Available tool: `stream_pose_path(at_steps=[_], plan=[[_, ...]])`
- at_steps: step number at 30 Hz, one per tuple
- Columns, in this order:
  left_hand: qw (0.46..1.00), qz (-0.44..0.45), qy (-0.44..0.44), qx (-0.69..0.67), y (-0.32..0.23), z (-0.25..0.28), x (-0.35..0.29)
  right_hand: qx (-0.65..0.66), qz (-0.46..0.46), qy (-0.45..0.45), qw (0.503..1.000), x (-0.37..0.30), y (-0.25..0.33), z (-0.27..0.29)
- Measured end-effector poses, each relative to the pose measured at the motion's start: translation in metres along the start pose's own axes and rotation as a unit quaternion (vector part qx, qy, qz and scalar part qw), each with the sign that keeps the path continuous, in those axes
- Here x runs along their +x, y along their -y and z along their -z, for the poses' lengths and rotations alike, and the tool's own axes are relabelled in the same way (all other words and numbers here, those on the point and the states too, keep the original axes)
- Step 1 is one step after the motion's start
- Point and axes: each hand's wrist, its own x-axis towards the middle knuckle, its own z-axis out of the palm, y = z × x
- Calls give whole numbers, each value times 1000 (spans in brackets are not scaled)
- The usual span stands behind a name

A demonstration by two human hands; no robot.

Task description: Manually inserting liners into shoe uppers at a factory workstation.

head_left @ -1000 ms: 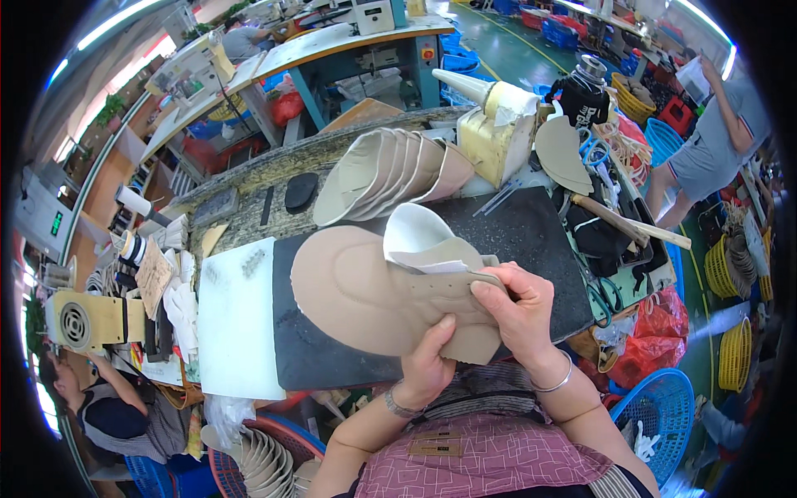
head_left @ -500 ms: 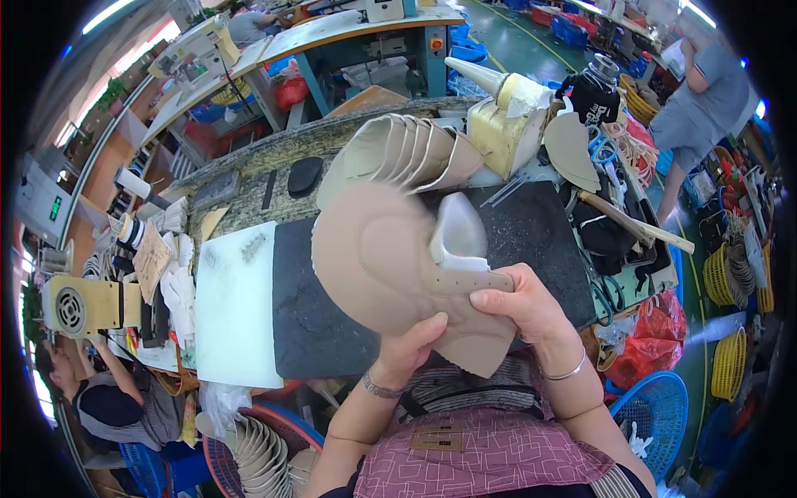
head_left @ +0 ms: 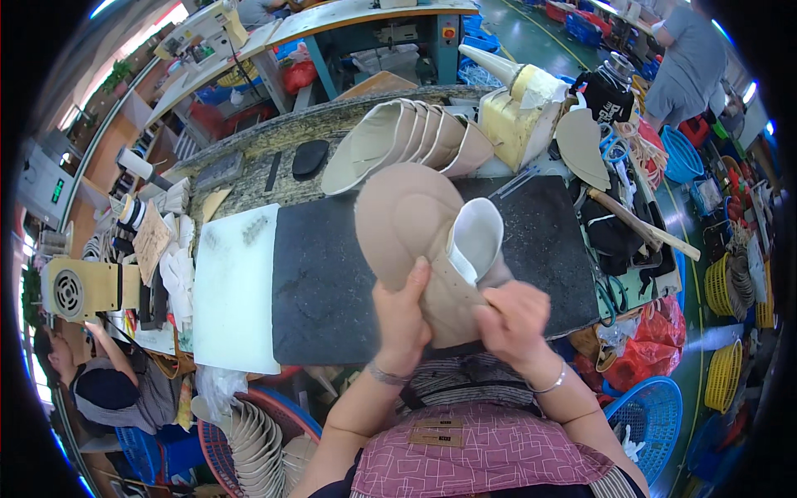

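Note:
A beige shoe upper (head_left: 407, 217) is held up over the black mat (head_left: 320, 286), its rounded toe pointing away from me. My left hand (head_left: 402, 319) grips its left side, thumb pressed on the outer face. On the other side my right hand (head_left: 516, 322), slightly blurred, is closed at the edge below the opening, its fingers curled. The pale lining (head_left: 481, 236) shows inside the opening. Behind it, several nested beige uppers (head_left: 374, 148) lie on their sides on the bench.
Left of the mat lies a white board (head_left: 237, 290). A cone-topped block (head_left: 519, 124), a wooden-handled tool (head_left: 643, 224) and blue-handled scissors (head_left: 614, 149) lie at the right. Baskets flank me: a red one (head_left: 217, 448) with stacked pieces, a blue one (head_left: 656, 415). Other people work nearby.
The upper has turned more upright and its opening has widened toward me. My left hand has moved up its side; my right hand has curled in at the lower edge.

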Motion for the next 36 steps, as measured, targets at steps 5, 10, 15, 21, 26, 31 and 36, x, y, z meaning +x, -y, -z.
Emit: stream_pose_path(at_steps=[5, 10, 15, 21, 26, 31, 36], plan=[[982, 103, 160, -4, -44, 11, 20, 411, -278, -42, 867, 9, -45, 18], [806, -196, 81, 553, -47, 3, 47, 663, -383, 124, 631, -12, -45, 3], [693, -388, 257, 550, -52, -14, 2, 564, -390, -37, 727, -7, -6, -24], [975, 24, 202, 90, -39, 2, 7, 767, -365, -31, 527, -20, -15, -14], [958, 54, 234, 154, -33, 2, 6, 794, -338, -3, 505, -23, -15, -13], [971, 92, 207, 79, -27, -3, 7, 830, -326, -23, 453, -25, -15, -13], [879, 278, 366, 128, -23, 22, 17, 808, -375, -122, 438, -14, -22, 3]])
